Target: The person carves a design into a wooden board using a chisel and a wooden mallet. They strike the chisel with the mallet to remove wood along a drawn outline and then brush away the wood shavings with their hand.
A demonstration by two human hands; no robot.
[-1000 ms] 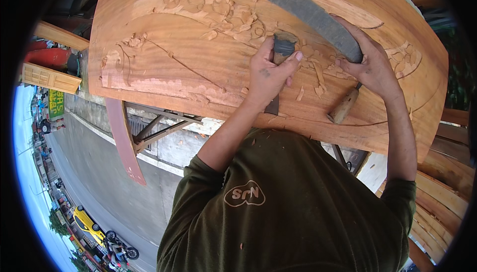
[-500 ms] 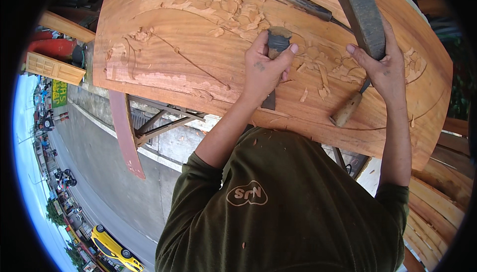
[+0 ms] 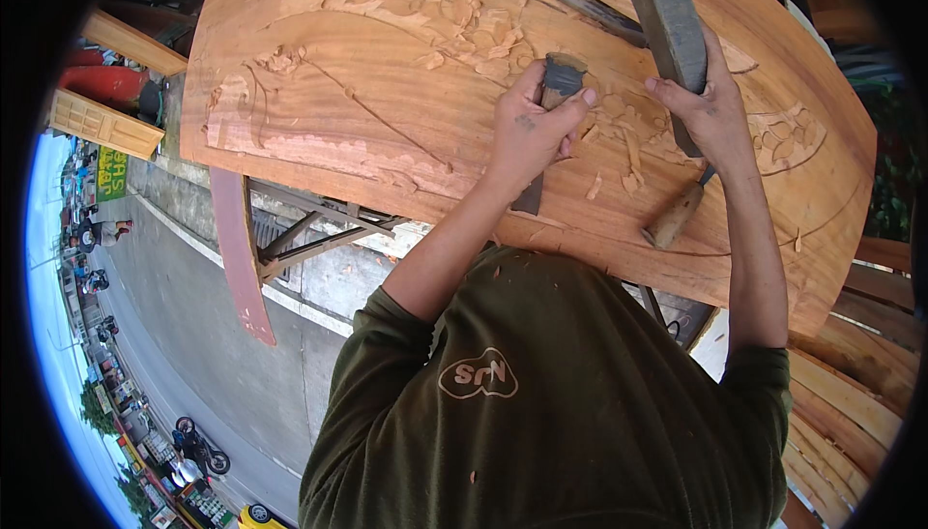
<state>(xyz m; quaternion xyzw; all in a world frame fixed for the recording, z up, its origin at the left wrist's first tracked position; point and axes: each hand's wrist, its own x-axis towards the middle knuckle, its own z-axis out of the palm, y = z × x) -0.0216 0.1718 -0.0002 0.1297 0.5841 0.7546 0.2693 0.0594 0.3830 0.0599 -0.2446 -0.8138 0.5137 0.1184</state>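
My left hand (image 3: 530,132) is closed around a chisel (image 3: 564,76) whose wooden handle has dark wrapping at its top. The flat dark blade shows below that hand, close over the wooden panel (image 3: 329,147). In my right hand (image 3: 713,115) is a long dark wooden block (image 3: 662,21), gripped near its lower end and tilted over the panel. Carved leaf and flower shapes cover parts of the panel, with curled wood shavings (image 3: 478,41) among them. One more chisel (image 3: 674,217) lies below my right hand, its wooden handle toward me.
Another wooden-handled tool (image 3: 599,13) lies on the panel's far side, partly behind the block. A reddish board (image 3: 242,268) and a dark folding stand (image 3: 309,239) show under the panel. Planks (image 3: 851,403) are at the right. A road with a motorcycle (image 3: 201,447) lies to the left.
My right hand and the block have moved left, closer to the chisel. My left hand has shifted slightly right with the chisel. On the road, the yellow car has mostly left the view.
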